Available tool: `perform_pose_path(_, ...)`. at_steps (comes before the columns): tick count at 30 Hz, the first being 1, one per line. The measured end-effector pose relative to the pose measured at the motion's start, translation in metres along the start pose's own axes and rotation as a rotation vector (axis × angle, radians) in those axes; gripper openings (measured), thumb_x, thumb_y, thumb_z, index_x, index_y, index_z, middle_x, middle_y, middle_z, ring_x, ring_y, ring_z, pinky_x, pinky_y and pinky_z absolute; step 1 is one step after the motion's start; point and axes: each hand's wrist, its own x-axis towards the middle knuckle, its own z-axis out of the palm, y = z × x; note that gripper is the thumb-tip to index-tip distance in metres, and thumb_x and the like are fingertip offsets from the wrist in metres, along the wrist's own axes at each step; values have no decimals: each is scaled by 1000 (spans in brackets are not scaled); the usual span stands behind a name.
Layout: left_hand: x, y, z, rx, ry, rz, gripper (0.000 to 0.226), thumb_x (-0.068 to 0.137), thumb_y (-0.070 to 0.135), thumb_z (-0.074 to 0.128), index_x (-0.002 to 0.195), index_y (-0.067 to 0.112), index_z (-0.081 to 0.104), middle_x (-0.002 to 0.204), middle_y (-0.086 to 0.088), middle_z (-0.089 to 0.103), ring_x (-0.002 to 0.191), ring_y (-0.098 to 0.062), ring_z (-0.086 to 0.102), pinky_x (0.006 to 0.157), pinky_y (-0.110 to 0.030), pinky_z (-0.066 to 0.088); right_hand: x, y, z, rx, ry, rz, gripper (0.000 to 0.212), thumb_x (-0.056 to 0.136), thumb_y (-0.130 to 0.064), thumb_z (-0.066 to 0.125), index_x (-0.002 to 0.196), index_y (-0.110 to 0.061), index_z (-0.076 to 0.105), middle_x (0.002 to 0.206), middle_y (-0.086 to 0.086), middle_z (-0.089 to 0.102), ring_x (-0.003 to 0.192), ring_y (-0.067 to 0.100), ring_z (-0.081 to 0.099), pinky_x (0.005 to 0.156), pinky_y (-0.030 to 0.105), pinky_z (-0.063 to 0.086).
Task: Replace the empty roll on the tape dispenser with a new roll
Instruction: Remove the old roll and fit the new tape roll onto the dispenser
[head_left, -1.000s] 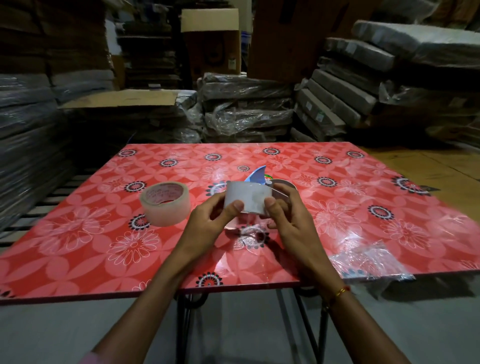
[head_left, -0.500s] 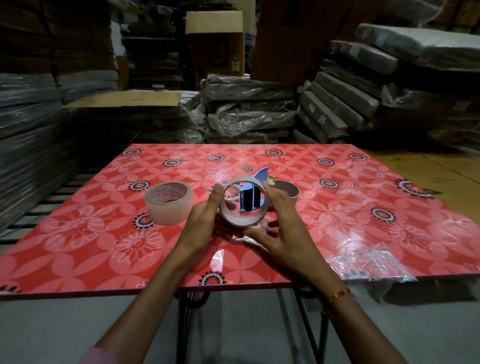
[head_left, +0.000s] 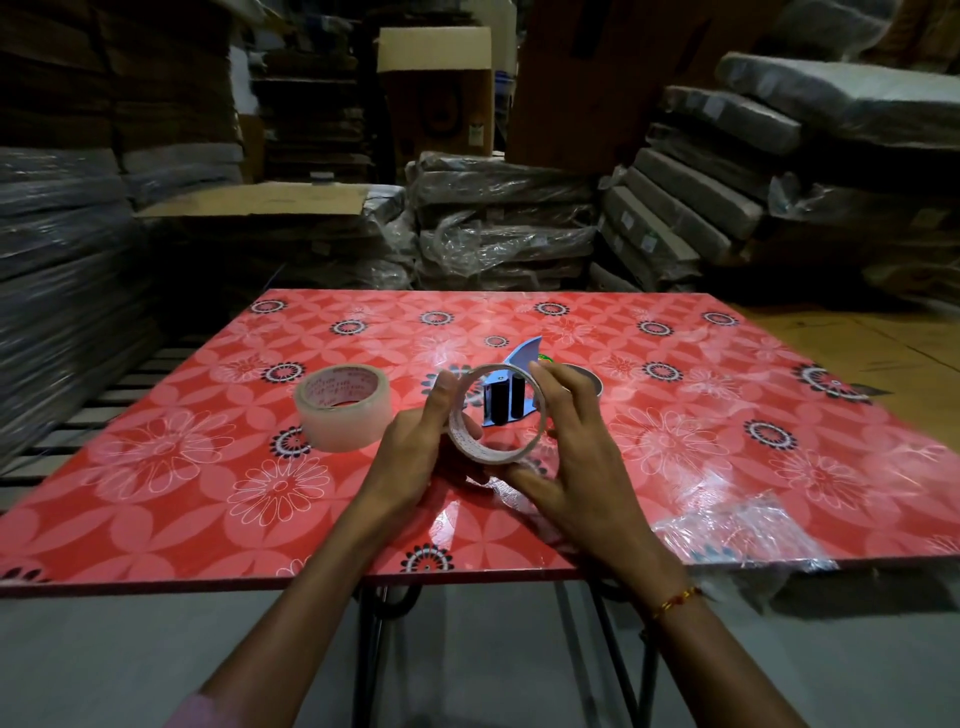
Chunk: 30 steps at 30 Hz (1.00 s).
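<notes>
Table: red floral top (head_left: 675, 467), black metal legs.
Plastic wrap: crumpled clear sheet (head_left: 748, 535) at near right table edge.
Background: plastic-wrapped bundles (head_left: 498, 228) stacked behind table.
Cardboard box: open (head_left: 436, 88), behind bundles.

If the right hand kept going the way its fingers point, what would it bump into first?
Likely the blue tape dispenser just beyond the empty roll the right hand holds; depth is hard to judge.

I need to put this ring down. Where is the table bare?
Bare: right side beyond the plastic wrap, and the near left corner before the full tape roll. Crowded: the middle, around the dispenser and both hands.
</notes>
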Motion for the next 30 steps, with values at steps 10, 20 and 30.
perform_pose_path(10, 3, -9, 1, 8, -65, 68, 56, 82, 57, 57, 110, 9, 61, 72, -20, 58, 55, -22, 63, 50, -26, 52, -4, 2, 1, -64, 16, 31, 90, 79, -23, 73, 154, -19, 23, 157, -4, 34, 141, 16, 40, 105, 35, 46)
perform_pose_path(20, 7, -11, -5, 280, -97, 269, 39, 82, 12, 77, 111, 28, 57, 118, 3, 66, 90, -21, 69, 78, -34, 58, -3, -3, 2, -195, 4, -5, 86, 83, -37, 74, 152, -21, 24, 161, 1, 21, 144, 20, 31, 95, 35, 53)
perform_pose_path(30, 6, -14, -6, 227, -88, 235, 45, 78, 4, 79, 104, 30, 55, 115, -4, 67, 104, -24, 71, 78, -41, 60, -1, 1, 1, -49, 98, 42, 66, 88, -30, 71, 145, -15, 41, 138, 2, 41, 120, 15, 52, 83, 38, 57)
